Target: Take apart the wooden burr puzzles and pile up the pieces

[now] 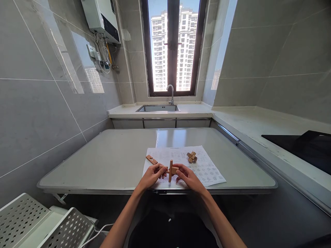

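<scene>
Above the printed paper sheet point(172, 154), my left hand point(152, 175) and my right hand point(190, 178) face each other around a partly joined wooden burr puzzle point(170, 171). Its long bar stands upright between them, with other bars crossing it. The left fingers pinch the bar on the left side; the right fingers close on the end at the right. How the bars interlock is too small to tell. Just beyond my left hand lies a loose notched puzzle piece point(151, 159). A second wooden burr puzzle point(192, 157), cross-shaped and assembled, rests on the sheet beyond my right hand.
The pale folding table point(116, 158) has its front edge close to my body. A white perforated rack point(64, 229) stands low at left, with a cable beside it. Behind the table are a counter with a sink point(158, 108) and a faucet; a black cooktop point(297, 146) is at right.
</scene>
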`<act>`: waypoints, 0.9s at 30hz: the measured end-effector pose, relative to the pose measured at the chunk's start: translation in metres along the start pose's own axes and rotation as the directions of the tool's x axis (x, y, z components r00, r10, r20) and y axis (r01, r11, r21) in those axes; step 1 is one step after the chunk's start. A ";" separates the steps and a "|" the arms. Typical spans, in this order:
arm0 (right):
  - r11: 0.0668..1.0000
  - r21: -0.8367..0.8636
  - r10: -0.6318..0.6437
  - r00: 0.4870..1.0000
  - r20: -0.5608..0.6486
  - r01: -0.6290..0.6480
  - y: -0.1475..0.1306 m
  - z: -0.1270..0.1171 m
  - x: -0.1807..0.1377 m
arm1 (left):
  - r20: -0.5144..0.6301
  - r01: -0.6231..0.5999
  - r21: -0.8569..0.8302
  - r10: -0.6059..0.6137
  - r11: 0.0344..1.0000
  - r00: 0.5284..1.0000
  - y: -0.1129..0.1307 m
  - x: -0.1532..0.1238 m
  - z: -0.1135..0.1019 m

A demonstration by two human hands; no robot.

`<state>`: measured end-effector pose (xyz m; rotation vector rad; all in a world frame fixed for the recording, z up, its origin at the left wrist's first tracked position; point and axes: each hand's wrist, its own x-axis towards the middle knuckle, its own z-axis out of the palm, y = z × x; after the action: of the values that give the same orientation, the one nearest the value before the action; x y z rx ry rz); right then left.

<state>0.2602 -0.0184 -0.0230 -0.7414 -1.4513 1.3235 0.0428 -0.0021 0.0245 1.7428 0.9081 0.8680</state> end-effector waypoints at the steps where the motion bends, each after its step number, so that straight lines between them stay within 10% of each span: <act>1: 1.000 0.015 0.014 1.000 0.025 -0.014 0.000 -0.002 0.000 | 0.022 0.014 -0.020 -0.014 1.000 1.000 0.002 0.001 0.001; 27: 0.905 0.334 0.176 0.948 0.264 -0.261 -0.016 -0.002 -0.023 | 0.214 0.088 -0.131 -0.058 0.988 0.975 0.028 -0.012 0.009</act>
<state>0.2720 -0.0427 -0.0138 -0.5273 -1.2647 1.8458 0.0503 -0.0244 0.0467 1.6341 0.7486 0.6684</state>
